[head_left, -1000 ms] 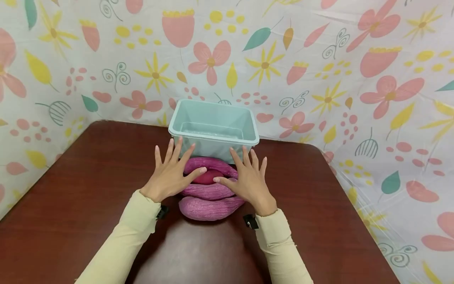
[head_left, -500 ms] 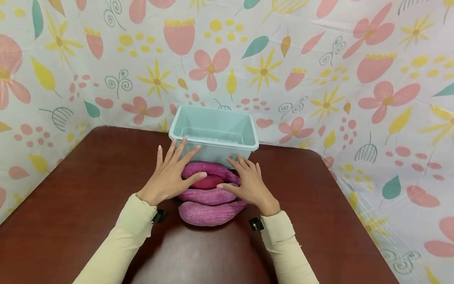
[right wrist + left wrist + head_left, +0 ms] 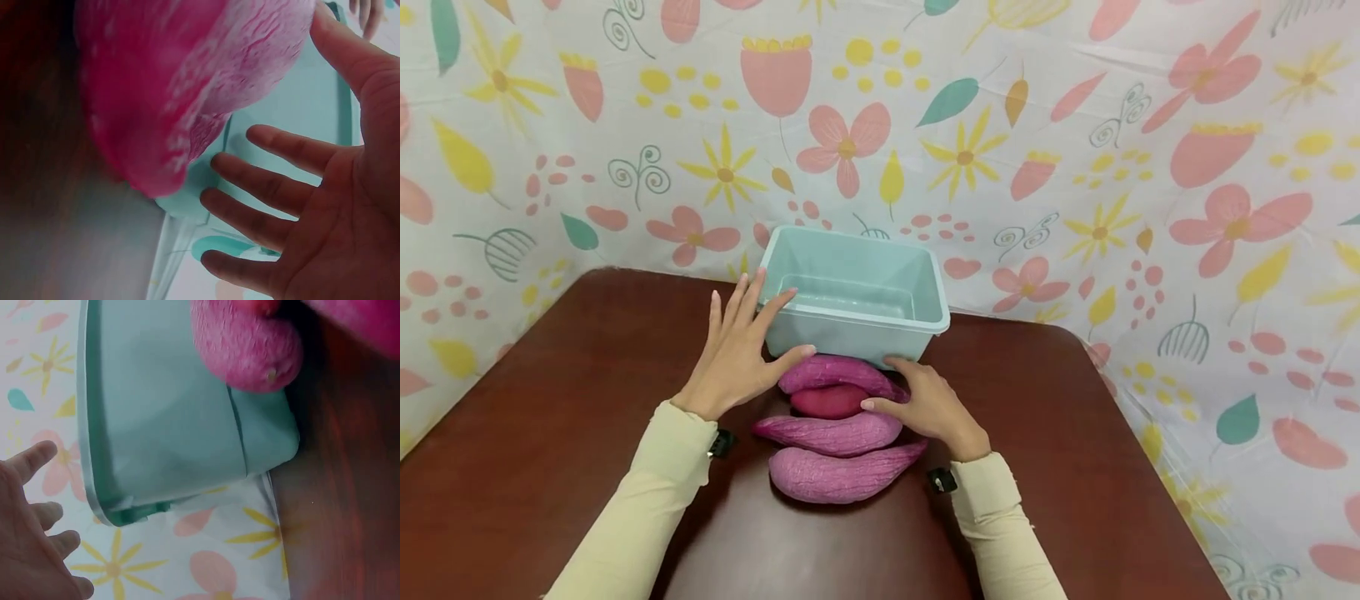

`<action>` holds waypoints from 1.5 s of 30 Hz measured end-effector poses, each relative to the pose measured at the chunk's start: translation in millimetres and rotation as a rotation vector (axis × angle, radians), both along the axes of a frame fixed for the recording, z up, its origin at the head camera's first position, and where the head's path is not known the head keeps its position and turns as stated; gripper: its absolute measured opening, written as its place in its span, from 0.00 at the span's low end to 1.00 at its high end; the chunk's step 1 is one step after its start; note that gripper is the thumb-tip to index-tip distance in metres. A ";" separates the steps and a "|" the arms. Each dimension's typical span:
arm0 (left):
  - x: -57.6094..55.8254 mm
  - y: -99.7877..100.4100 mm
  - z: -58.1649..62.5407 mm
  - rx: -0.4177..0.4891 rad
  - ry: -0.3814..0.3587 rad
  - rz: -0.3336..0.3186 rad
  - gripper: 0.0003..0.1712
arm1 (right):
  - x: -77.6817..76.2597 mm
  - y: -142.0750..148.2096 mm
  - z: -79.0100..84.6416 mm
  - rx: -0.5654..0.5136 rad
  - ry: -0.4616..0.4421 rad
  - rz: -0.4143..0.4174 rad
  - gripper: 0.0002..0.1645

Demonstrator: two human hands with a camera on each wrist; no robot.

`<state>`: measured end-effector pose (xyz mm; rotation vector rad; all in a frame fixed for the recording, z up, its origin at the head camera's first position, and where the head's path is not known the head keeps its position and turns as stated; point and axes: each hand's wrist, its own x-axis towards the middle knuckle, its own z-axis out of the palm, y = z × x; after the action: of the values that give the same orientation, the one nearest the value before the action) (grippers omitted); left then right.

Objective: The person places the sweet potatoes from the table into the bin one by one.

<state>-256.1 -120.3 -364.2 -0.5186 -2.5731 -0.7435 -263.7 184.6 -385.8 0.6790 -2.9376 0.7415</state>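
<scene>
Several long, ridged, purple-pink tubers that look like sweet potatoes lie crosswise on the table. The farthest tuber [image 3: 835, 372] lies against the front of a pale teal bin [image 3: 857, 337]. A smaller, smooth red one [image 3: 827, 402] is just in front of it, then a middle tuber [image 3: 831, 435] and the nearest tuber [image 3: 842, 477]. My left hand [image 3: 730, 358] has its fingers spread beside the bin's left front corner, thumb toward the farthest tuber. My right hand [image 3: 936, 404] is at the tubers' right ends, fingers extended and thumb by the red one. Whether that thumb touches cannot be told.
The bin stands at the back of a dark brown table [image 3: 587, 400], close to a floral-patterned cloth [image 3: 970, 108]. No contents show inside it. The table's rounded right corner is beyond my right hand.
My left hand has moved left, away from the tubers. My right hand has lowered beside their right ends, its fingers less spread. The head view has shifted slightly.
</scene>
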 end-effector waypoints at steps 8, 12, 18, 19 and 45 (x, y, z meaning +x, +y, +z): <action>-26.1 -3.2 -8.8 0.061 0.108 -0.051 0.44 | -9.0 -2.0 -6.4 -0.041 -0.048 -0.015 0.39; -37.9 -3.7 -12.2 0.118 0.127 -0.062 0.43 | -12.3 -1.8 -9.6 -0.045 -0.068 -0.046 0.36; -47.4 -6.1 -19.2 0.216 0.071 -0.069 0.39 | -13.0 -1.7 -19.3 -0.063 -0.089 -0.127 0.33; -47.7 -6.5 -20.7 0.228 0.059 -0.067 0.38 | -12.6 -2.1 -20.5 -0.070 -0.087 -0.138 0.32; -52.8 -1.5 -33.9 0.484 -0.036 -0.097 0.07 | -17.1 -12.1 -32.2 -0.240 0.029 -0.012 0.21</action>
<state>-308.9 -121.8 -398.1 -0.4739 -2.2912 -1.3671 -280.8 172.5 -418.0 0.6440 -2.7599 1.0506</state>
